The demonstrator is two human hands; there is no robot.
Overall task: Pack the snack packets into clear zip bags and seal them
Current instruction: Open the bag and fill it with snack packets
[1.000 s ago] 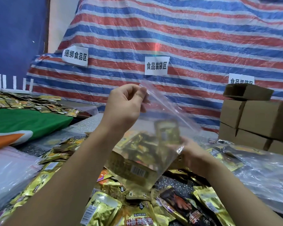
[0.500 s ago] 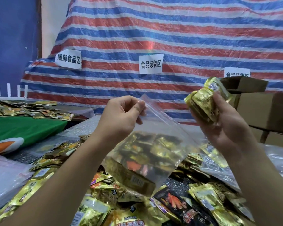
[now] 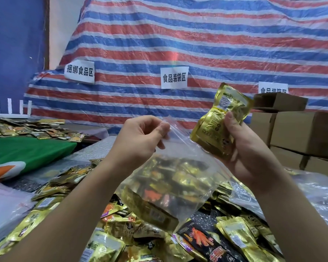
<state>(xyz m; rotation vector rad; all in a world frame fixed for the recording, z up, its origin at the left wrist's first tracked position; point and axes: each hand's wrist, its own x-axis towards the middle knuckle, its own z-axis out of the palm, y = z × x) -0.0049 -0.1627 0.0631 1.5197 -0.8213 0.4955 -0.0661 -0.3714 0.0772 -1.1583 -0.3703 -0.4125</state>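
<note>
Three white paper signs hang on the striped tarp (image 3: 216,44). The left sign (image 3: 79,72), at about 10 o'clock, reads 捆绑食品区. The middle sign (image 3: 174,77), near 12 o'clock, reads 食品装袋区. The right sign (image 3: 273,87), at about 2 o'clock, is half hidden behind a box (image 3: 278,102); only the tops of its characters show, too cut off to read surely. Print on the gold packet (image 3: 221,121) and on the packets below is too small and blurred to read.

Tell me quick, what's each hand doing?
Left hand: pinching the clear zip bag at its rim.
Right hand: gripping gold snack packets.
</note>
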